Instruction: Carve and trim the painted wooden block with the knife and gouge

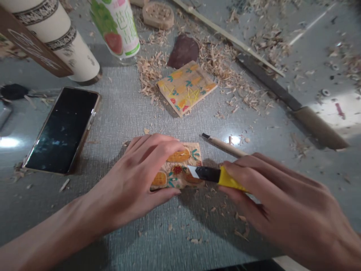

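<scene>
My left hand (141,169) is closed around the left part of a small wooden block (180,181), its thumb along the near edge. Orange fruit shapes, green leaves and a red spot are carved and painted on the block's top. In my right hand (270,195) is a yellow-and-black utility knife (229,177). Its bright blade tip lies over the right part of the block; whether it touches the wood I cannot tell. Just beyond the right fingers lies a thin carving tool (222,145) with a wooden handle, partly hidden by that hand.
A second painted wooden piece (187,87) and brown sandpaper (184,51) lie among wood shavings (225,71). At left are a phone (63,130), a patterned cup (76,49) and a drink bottle (121,30). A long file (267,82) with a handle lies at right.
</scene>
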{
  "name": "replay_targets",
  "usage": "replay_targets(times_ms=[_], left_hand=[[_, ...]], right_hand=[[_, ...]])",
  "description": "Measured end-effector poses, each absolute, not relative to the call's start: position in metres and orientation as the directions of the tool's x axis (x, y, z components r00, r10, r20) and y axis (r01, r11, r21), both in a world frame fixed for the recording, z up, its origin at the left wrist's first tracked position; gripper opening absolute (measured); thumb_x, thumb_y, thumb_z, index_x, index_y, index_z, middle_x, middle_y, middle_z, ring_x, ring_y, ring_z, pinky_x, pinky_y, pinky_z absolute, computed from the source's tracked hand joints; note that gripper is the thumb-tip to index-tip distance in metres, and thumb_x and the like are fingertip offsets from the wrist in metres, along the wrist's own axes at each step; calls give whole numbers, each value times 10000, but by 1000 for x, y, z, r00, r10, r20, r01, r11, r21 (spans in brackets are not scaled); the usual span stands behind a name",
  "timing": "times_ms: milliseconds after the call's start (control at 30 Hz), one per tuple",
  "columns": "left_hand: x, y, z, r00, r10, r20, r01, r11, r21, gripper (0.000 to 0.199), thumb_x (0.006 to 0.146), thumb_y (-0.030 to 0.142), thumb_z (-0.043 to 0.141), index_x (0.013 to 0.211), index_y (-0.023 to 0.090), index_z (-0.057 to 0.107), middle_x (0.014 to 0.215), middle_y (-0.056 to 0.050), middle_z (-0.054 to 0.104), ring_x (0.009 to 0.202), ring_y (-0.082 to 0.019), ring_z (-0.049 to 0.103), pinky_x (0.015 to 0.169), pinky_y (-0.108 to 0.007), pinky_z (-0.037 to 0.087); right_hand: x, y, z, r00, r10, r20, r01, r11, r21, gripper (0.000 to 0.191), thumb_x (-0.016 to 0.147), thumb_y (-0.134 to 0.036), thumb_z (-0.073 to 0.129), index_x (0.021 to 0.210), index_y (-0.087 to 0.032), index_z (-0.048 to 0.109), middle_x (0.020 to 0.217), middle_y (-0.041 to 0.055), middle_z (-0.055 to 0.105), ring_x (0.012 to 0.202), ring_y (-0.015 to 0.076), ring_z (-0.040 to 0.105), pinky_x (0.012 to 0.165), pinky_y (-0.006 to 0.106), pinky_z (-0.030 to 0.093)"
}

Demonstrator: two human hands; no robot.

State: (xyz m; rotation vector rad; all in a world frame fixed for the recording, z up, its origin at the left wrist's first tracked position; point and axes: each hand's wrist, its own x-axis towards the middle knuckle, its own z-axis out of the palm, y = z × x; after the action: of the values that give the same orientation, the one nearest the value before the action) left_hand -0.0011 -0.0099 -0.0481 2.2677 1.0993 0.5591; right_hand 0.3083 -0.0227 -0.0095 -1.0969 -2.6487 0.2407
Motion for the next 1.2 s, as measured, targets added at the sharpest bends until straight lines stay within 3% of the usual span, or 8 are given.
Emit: replay_targets(times_ms=[133, 300, 467, 600, 700, 800, 967, 1200], left_hand=[[-1, -11, -50, 568, 812, 133, 584, -512, 631, 654, 1020, 255, 831, 1591, 296, 515, 1583, -122, 724, 1451, -375, 713, 1199, -552, 611], [-1, -14, -52, 555, 816, 162, 595, -526, 607, 632, 1013, 222, 824, 1569, 263, 525, 1577, -121, 748, 1457, -348, 718, 1275, -541, 563], [-1, -15, -52, 559, 812, 166, 594, -532, 603, 624, 1025, 218, 805, 1581, 252, 523, 1579, -127, 747, 1482, -345, 703, 1314, -543, 530], [-2, -14, -53, 559, 811, 174, 595, -538, 597, 620, 1031, 236, 792, 1589, 257, 523, 1576, -111, 745, 1489, -331, 692, 1340, -531, 503], [-3, -14, -52, 566, 809, 159, 608, -540, 582, 634, 1027, 265, 794, 1596, 254, 514, 1568, -117, 749, 1508, -349, 677, 1335, -549, 504], [-3, -13, -51, 568, 810, 144, 625, -539, 565, 648, 1027, 278, 800, 1604, 251, 505, 1582, -128, 746, 1516, -364, 667, 1303, -565, 525], [-4, -13, -51, 569, 806, 163, 621, -551, 557, 625, 1038, 304, 801, 1596, 269, 523, 1595, -107, 746, 1512, -358, 672, 1298, -558, 521], [-6, -9, -44, 623, 775, 106, 590, -554, 587, 631, 1051, 310, 827, 1598, 267, 514, 1605, -114, 746, 1517, -345, 681, 1306, -560, 529]], right_hand=[[318, -1, -6, -589, 778, 218, 754, 626, -196, 142, 1195, -211, 587, 1073, -284, 590, 919, 10, 740, 713, 180, 662, 634, 346, 490], [341, 40, -22, -479, 856, 195, 869, 493, -31, 108, 1139, -323, 662, 1062, -257, 625, 926, 50, 713, 731, 229, 627, 626, 374, 410], [348, 59, -38, -466, 860, 209, 875, 483, -34, 126, 1147, -339, 664, 1165, -221, 707, 1127, 107, 792, 881, 270, 717, 697, 392, 463], [345, 53, -33, -524, 789, 320, 835, 550, 11, 95, 1130, -310, 724, 1151, -219, 736, 1218, 152, 802, 1117, 356, 734, 908, 484, 520], [341, 39, -28, -605, 711, 359, 739, 669, -80, 126, 1113, -346, 779, 1101, -251, 697, 1048, 81, 777, 955, 284, 731, 852, 439, 531], [337, 26, -31, -669, 716, 199, 693, 698, -182, 143, 1172, -389, 689, 1125, -256, 667, 991, 40, 741, 846, 236, 722, 728, 382, 511], [341, 21, -33, -662, 737, 138, 715, 675, -181, 108, 1220, -278, 565, 1151, -244, 640, 1112, 80, 763, 954, 253, 745, 783, 384, 510], [331, 12, -16, -793, 598, 120, 543, 781, -308, 179, 1132, -67, 598, 1154, -245, 601, 937, -19, 635, 752, 157, 582, 673, 337, 422]])
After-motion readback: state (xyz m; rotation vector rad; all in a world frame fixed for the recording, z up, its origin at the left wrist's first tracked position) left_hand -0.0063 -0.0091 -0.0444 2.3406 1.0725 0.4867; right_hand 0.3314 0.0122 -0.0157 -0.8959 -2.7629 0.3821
